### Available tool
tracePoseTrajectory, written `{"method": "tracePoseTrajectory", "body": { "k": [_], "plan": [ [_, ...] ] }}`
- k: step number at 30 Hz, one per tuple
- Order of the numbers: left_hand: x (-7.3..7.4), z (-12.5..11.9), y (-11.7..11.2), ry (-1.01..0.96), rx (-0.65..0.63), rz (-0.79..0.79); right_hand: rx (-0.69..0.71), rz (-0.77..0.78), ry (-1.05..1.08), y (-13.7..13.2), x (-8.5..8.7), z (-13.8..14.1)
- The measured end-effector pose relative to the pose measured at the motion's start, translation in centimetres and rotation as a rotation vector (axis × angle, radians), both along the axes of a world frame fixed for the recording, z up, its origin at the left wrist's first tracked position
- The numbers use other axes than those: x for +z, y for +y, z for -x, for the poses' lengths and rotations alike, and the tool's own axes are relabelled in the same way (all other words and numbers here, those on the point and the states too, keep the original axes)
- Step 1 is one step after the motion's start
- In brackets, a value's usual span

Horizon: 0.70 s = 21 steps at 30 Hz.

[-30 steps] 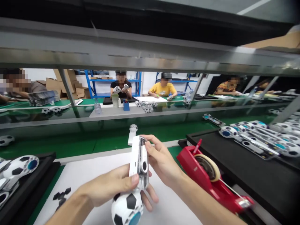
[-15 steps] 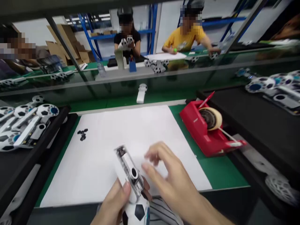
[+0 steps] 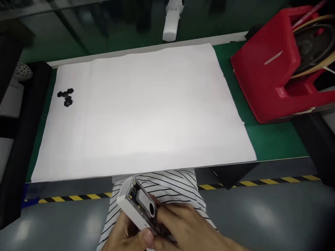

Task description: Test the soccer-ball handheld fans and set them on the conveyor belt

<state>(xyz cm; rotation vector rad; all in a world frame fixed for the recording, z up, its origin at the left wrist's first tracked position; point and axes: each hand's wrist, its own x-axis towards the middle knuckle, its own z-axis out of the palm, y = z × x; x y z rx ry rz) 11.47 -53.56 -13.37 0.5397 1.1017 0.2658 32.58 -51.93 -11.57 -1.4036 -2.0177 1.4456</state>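
Observation:
In my left hand (image 3: pixel 131 232) is a white handheld device (image 3: pixel 141 205), tilted over my lap, with its handle housing open. Circuit parts and a white inner piece with a black oval show inside it. The thumb lies along the near side of the handle. My right hand (image 3: pixel 180 223) is closed in on the lower part of the device, fingers curled against it and covering what they touch. The football-patterned end seen before is now hidden by the hands and the frame's bottom edge.
White paper (image 3: pixel 146 115) covers the green bench top (image 3: pixel 274 143). Small black pentagon pieces (image 3: pixel 67 97) lie at its left. A red tape dispenser (image 3: pixel 269 69) stands at the right, and another white device (image 3: pixel 171 24) lies beyond the paper. Black racks (image 3: pixel 28 122) flank the bench.
The view has tilted down towards my lap. My right hand, apart from the device before with fingers spread, has come onto its lower part. My left hand still holds the device.

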Motion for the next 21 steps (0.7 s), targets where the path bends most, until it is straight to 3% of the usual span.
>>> {"method": "tracePoseTrajectory", "body": {
  "k": [5,10,12,21],
  "plan": [
    [-0.8,-0.2,0.3,-0.036,0.001,-0.050,0.031,-0.054,0.006,-0.4,-1.7,0.1],
    [-1.3,1.5,-0.3,0.016,-0.282,-0.118,0.145,-0.208,-0.109,-0.5,-1.2,0.0],
    [-1.2,2.1,-0.4,0.039,-0.334,-0.085,0.217,-0.230,-0.169,-0.6,-0.8,0.0],
    [-1.7,1.2,-0.1,-0.011,-0.251,-0.113,0.344,-0.056,-0.095,0.6,-1.0,-0.1]
  ]
}}
